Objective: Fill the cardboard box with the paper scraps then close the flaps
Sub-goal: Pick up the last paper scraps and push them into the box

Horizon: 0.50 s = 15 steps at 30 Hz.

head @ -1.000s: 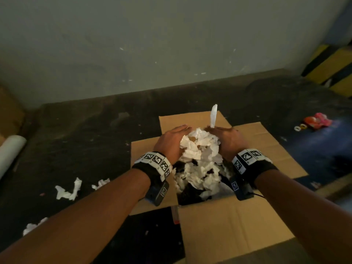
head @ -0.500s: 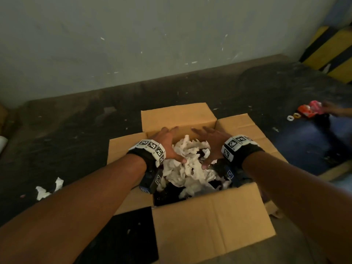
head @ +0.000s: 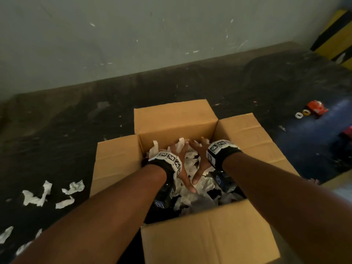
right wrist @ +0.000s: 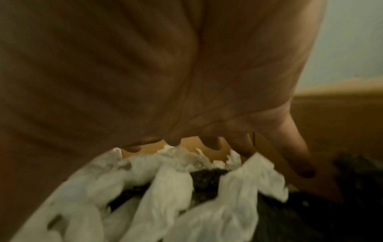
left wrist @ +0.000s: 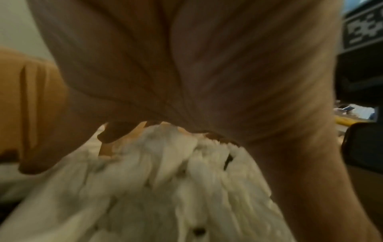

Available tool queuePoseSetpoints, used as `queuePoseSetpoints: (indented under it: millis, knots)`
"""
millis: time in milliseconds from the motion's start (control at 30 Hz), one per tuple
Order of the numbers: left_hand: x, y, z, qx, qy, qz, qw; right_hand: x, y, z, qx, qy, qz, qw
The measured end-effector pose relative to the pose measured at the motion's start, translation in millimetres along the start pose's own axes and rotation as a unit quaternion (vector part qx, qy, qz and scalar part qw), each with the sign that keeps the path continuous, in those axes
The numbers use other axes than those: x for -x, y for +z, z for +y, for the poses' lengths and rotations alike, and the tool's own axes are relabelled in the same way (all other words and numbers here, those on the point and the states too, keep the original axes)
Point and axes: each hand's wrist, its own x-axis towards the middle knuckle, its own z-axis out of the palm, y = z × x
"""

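A brown cardboard box [head: 177, 121] stands on the dark floor with all its flaps spread outward. White crumpled paper scraps [head: 191, 164] fill its inside. My left hand [head: 181, 155] and right hand [head: 200, 149] are both down in the box, palms flat and fingers spread, pressing on the scraps side by side. In the left wrist view my palm [left wrist: 186, 65] lies over the white paper [left wrist: 165, 180]. In the right wrist view the straight fingers [right wrist: 290, 139] hover just over the paper [right wrist: 165, 188] near the far box wall [right wrist: 331, 114].
Several loose paper scraps [head: 43, 193] lie on the floor left of the box, more at the lower left [head: 7, 234]. An orange toy [head: 316, 108] and small rings [head: 302, 113] lie at the right. A yellow-black striped block [head: 335, 35] stands in the far right corner.
Both hands have sunk from above the box rim down into it, pushing the heap of scraps lower. The view has come closer to the box.
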Motion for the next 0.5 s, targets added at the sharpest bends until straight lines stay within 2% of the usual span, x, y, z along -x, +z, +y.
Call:
queuePoseSetpoints:
  millis: [100, 200, 333, 500]
  knots:
    - [-14, 14, 0, -0.005, -0.011, -0.044, 0.999, -25, 15, 5, -0.037, 0.019, 0.008, 0.999]
    - [-22, 35, -1, -0.013, 0.016, -0.014, 1.0, -48, 39, 4, -0.068, 0.031, 0.006, 0.997]
    - [-32, 57, -5, 0.036, 0.02, 0.014, 0.999, -62, 60, 1, -0.058, 0.015, -0.015, 0.998]
    - [-29, 48, -8, 0.038, 0.059, 0.022, 0.997, -73, 59, 11, -0.058, -0.015, 0.006, 0.998]
